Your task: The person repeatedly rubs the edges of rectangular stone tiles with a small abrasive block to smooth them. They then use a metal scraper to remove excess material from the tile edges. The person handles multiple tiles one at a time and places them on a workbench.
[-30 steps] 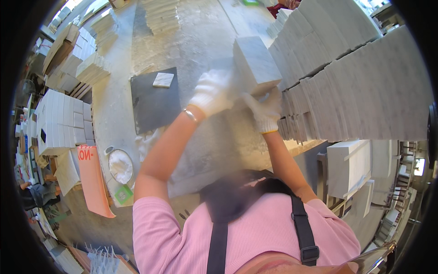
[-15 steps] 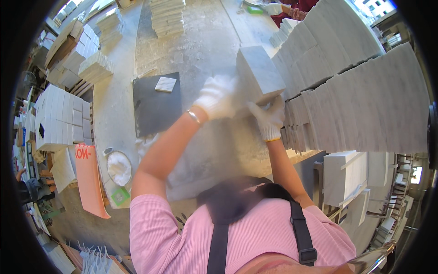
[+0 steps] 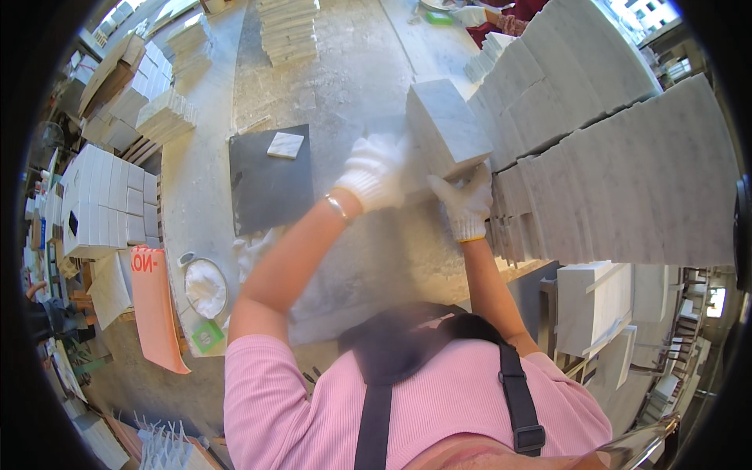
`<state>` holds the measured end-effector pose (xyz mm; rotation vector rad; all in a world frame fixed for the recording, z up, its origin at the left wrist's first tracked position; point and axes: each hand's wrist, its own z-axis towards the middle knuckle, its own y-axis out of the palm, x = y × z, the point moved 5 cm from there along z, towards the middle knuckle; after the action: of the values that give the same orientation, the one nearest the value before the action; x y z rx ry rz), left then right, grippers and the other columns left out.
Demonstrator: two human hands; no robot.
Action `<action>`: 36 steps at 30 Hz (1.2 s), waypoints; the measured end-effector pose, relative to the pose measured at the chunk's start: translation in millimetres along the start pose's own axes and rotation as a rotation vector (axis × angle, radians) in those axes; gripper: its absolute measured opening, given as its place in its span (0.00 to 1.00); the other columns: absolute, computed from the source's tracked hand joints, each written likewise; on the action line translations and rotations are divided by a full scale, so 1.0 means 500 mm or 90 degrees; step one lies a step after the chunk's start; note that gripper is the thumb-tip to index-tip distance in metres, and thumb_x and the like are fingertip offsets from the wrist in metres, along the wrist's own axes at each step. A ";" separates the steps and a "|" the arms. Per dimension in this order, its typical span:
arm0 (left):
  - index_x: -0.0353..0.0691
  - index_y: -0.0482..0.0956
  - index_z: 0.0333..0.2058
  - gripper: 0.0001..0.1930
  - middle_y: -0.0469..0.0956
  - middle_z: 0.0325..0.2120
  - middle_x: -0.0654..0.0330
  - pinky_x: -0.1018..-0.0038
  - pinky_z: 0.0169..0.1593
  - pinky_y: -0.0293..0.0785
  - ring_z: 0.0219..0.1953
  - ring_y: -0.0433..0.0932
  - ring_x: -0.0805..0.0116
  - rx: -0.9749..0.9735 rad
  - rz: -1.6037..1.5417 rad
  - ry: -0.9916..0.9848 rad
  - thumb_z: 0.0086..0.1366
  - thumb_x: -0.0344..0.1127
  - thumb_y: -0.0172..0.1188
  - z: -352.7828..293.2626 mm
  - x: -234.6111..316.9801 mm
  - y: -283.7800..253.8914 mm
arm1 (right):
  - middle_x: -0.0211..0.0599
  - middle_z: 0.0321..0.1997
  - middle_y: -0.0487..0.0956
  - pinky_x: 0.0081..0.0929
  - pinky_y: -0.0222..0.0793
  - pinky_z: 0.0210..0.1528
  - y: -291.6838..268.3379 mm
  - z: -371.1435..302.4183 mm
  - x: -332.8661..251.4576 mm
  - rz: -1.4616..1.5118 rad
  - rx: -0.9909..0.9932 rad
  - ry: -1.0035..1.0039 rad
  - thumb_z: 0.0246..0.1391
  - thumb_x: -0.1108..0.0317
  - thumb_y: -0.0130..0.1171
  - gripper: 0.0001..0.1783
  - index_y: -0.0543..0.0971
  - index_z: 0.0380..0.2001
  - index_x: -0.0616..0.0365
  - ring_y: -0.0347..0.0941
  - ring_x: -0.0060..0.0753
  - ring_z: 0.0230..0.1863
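Note:
A pale grey marble block stands tilted on the worktable, close to the tall stacks of slabs. My right hand, in a white knit glove, grips its near lower end, thumb spread to the left and fingers at the right corner. Against the block's left side is my left hand, gloved too; its fingers are blurred, and anything in them is hidden. Left of that hand lies a dark square sheet with a small white marble tile on it.
Tall stacks of marble slabs rise at the right. A tile stack stands at the far side. At the left edge sit a bowl of white stuff, a green pad and an orange sheet. Another person's sleeve shows far off.
My left hand has shifted slightly to the right along the block's side. My right hand and the block stay almost in place.

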<state>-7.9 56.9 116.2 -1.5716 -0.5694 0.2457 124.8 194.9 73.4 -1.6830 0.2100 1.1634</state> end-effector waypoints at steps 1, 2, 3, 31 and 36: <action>0.38 0.68 0.59 0.36 0.77 0.44 0.44 0.53 0.50 0.76 0.49 0.79 0.45 -0.014 0.008 0.003 0.54 0.48 0.66 -0.003 0.001 -0.003 | 0.55 0.68 0.70 0.37 0.60 0.72 0.002 0.002 0.003 0.013 -0.004 0.005 0.33 0.49 0.83 0.63 0.62 0.69 0.68 0.63 0.50 0.71; 0.38 0.68 0.59 0.36 0.78 0.45 0.45 0.55 0.50 0.76 0.48 0.80 0.45 -0.012 -0.020 -0.006 0.52 0.45 0.68 -0.007 0.001 -0.009 | 0.56 0.67 0.70 0.37 0.60 0.71 0.003 0.003 0.004 0.021 -0.002 0.002 0.33 0.49 0.83 0.63 0.62 0.69 0.68 0.63 0.50 0.71; 0.39 0.69 0.59 0.37 0.79 0.45 0.45 0.57 0.51 0.77 0.48 0.80 0.46 -0.012 -0.048 -0.015 0.50 0.42 0.69 -0.015 0.000 -0.012 | 0.56 0.67 0.70 0.37 0.61 0.71 0.003 0.003 0.005 0.023 0.004 0.004 0.33 0.49 0.83 0.63 0.62 0.69 0.67 0.63 0.51 0.71; 0.39 0.67 0.64 0.50 0.78 0.48 0.50 0.55 0.50 0.74 0.48 0.77 0.47 -0.055 -0.134 -0.106 0.38 0.41 0.75 -0.376 -0.057 0.273 | 0.54 0.61 0.75 0.40 0.68 0.64 0.013 0.013 0.033 0.011 0.029 -0.013 0.31 0.49 0.82 0.58 0.67 0.63 0.68 0.71 0.50 0.63; 0.40 0.70 0.62 0.44 0.76 0.52 0.49 0.56 0.53 0.72 0.53 0.75 0.48 -0.047 -0.044 0.023 0.43 0.42 0.75 -0.303 -0.076 0.186 | 0.56 0.73 0.64 0.38 0.55 0.76 0.012 0.012 0.038 0.035 -0.039 0.026 0.32 0.48 0.82 0.69 0.56 0.72 0.68 0.56 0.48 0.76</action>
<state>52.7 -92.6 32.4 -1.6208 -0.6091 0.1455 127.3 204.0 54.7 -1.7655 0.2500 1.1874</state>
